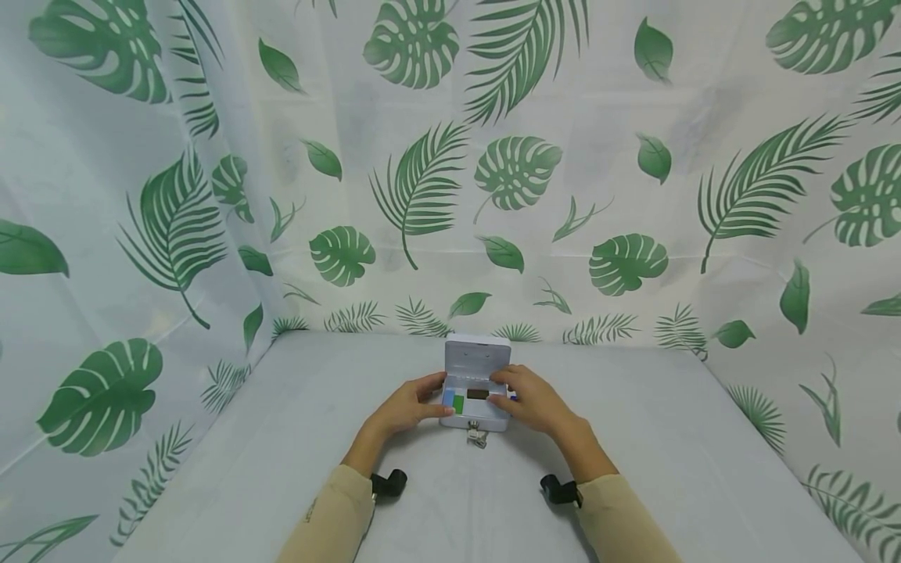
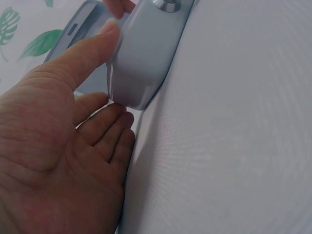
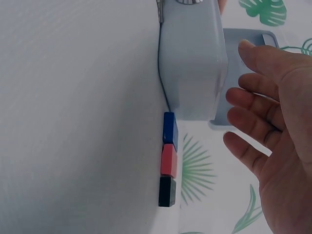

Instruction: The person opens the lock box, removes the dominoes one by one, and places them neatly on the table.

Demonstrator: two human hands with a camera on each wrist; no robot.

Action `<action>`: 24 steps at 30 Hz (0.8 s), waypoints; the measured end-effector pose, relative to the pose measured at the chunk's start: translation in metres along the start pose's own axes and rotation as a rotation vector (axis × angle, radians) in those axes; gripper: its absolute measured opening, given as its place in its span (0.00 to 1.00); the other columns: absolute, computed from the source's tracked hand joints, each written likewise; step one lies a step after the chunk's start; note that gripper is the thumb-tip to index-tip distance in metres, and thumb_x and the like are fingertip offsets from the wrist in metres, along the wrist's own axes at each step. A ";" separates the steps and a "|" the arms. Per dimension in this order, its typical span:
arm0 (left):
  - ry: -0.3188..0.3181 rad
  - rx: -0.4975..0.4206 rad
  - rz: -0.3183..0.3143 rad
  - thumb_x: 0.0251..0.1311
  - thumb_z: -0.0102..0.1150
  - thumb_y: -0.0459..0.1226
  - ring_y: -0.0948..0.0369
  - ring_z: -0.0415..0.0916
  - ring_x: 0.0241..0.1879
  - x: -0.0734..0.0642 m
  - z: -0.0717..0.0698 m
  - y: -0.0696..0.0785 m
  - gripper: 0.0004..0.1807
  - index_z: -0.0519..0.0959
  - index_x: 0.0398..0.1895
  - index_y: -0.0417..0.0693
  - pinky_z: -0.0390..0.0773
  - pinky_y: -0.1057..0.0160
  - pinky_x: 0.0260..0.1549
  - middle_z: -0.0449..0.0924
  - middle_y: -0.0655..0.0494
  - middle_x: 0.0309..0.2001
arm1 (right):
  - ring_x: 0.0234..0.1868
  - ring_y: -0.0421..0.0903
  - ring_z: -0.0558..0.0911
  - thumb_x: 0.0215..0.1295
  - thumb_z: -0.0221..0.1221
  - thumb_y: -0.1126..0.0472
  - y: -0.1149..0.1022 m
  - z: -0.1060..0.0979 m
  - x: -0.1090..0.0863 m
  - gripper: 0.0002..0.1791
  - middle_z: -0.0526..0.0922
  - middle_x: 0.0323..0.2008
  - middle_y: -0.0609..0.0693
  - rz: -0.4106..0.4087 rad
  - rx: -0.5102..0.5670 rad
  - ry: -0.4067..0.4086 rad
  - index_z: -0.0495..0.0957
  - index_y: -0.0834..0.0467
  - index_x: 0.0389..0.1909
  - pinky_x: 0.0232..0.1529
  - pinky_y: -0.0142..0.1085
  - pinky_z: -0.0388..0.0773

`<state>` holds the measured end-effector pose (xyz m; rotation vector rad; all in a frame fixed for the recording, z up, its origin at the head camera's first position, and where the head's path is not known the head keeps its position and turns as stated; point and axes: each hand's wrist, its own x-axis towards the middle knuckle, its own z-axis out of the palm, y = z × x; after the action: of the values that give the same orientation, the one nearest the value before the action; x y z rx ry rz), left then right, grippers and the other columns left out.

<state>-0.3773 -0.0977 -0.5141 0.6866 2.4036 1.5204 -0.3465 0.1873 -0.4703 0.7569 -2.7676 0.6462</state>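
A small pale-grey cash box (image 1: 495, 424) stands on the table with its lid (image 1: 477, 358) raised and leaning back. Inside lie a green piece (image 1: 458, 404), a brown piece (image 1: 478, 394) and a light-blue piece (image 1: 448, 396). My left hand (image 1: 407, 408) holds the box's left side, thumb over the rim and fingers along the outer wall. Over the right side hovers my right hand (image 1: 533, 399), its fingers loosely bent and holding nothing in the right wrist view. Keys (image 1: 477, 438) hang from the front lock.
Right of the box, a blue block (image 3: 169, 129), a red block (image 3: 168, 161) and a black block (image 3: 167, 191) stand in a row. A leaf-patterned curtain (image 1: 549, 281) borders the white table (image 1: 450, 508) at the back and sides.
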 end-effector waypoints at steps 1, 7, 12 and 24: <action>0.000 -0.002 0.002 0.60 0.75 0.51 0.46 0.64 0.77 0.000 0.000 0.000 0.46 0.66 0.80 0.55 0.64 0.42 0.76 0.68 0.54 0.77 | 0.54 0.52 0.83 0.71 0.67 0.52 -0.001 0.001 0.000 0.22 0.84 0.55 0.54 0.005 0.005 -0.004 0.82 0.60 0.59 0.58 0.50 0.83; -0.002 -0.001 -0.005 0.60 0.75 0.51 0.46 0.64 0.77 -0.001 0.001 -0.001 0.46 0.66 0.80 0.55 0.64 0.42 0.76 0.68 0.54 0.77 | 0.54 0.51 0.82 0.71 0.67 0.52 -0.002 0.006 0.004 0.22 0.84 0.53 0.52 -0.001 0.008 -0.014 0.83 0.60 0.59 0.59 0.51 0.82; -0.006 -0.010 0.000 0.60 0.75 0.51 0.45 0.63 0.77 -0.002 0.002 0.000 0.47 0.65 0.80 0.53 0.63 0.41 0.76 0.68 0.52 0.77 | 0.55 0.51 0.82 0.70 0.67 0.53 -0.003 0.011 0.007 0.21 0.84 0.52 0.52 -0.003 0.003 -0.040 0.83 0.60 0.58 0.60 0.51 0.81; -0.003 0.013 0.007 0.61 0.74 0.51 0.46 0.63 0.77 0.000 0.000 -0.001 0.45 0.65 0.80 0.55 0.63 0.42 0.76 0.68 0.53 0.77 | 0.53 0.52 0.83 0.71 0.67 0.54 -0.003 0.013 0.011 0.21 0.85 0.50 0.55 -0.061 -0.031 -0.063 0.83 0.63 0.57 0.58 0.52 0.82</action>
<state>-0.3777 -0.0982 -0.5145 0.7003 2.4141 1.5068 -0.3557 0.1744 -0.4771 0.8663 -2.7915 0.5766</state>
